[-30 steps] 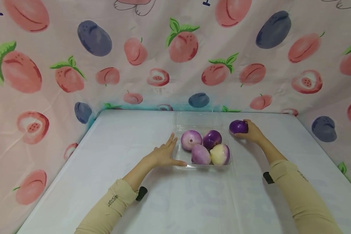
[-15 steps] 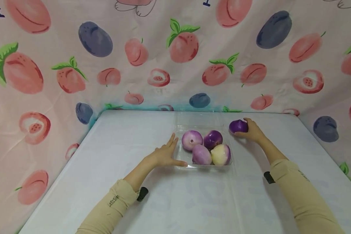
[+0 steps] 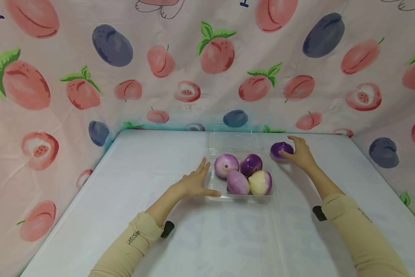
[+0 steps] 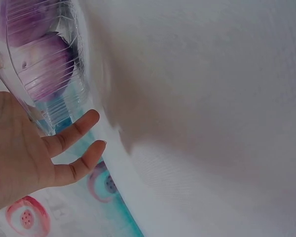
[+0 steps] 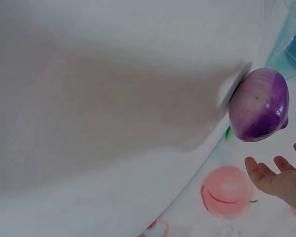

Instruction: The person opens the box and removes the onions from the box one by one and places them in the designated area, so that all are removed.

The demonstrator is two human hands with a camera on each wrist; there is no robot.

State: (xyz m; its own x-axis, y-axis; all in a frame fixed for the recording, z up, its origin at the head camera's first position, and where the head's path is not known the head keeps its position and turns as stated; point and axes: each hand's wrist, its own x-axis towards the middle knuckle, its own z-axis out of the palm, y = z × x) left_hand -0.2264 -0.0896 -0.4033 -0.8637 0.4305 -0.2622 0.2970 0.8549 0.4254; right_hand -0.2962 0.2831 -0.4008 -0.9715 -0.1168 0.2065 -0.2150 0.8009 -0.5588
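Observation:
A clear plastic clamshell box (image 3: 242, 196) lies on the white table with its lid folded back. Inside it sit several purple onions (image 3: 226, 166), one of them mostly pale yellow (image 3: 260, 182). My left hand (image 3: 192, 185) rests at the box's left front corner, thumb along the front rim and fingers spread by the side wall (image 4: 64, 106). To the right of the box a dark purple onion (image 3: 278, 148) sits on the table, pointed tip up. Beside it my right hand (image 3: 302, 157) has its fingers spread; in the right wrist view a gap shows between fingertips and onion (image 5: 259, 104).
The transparent lid (image 3: 233, 141) reaches back toward the table's far edge. A fruit-print cloth (image 3: 179, 57) hangs behind the table (image 3: 159, 161) and along both sides.
My right hand has let go of the dark purple onion, its fingers opening and drawing away to the right. Left hand and box stay in place.

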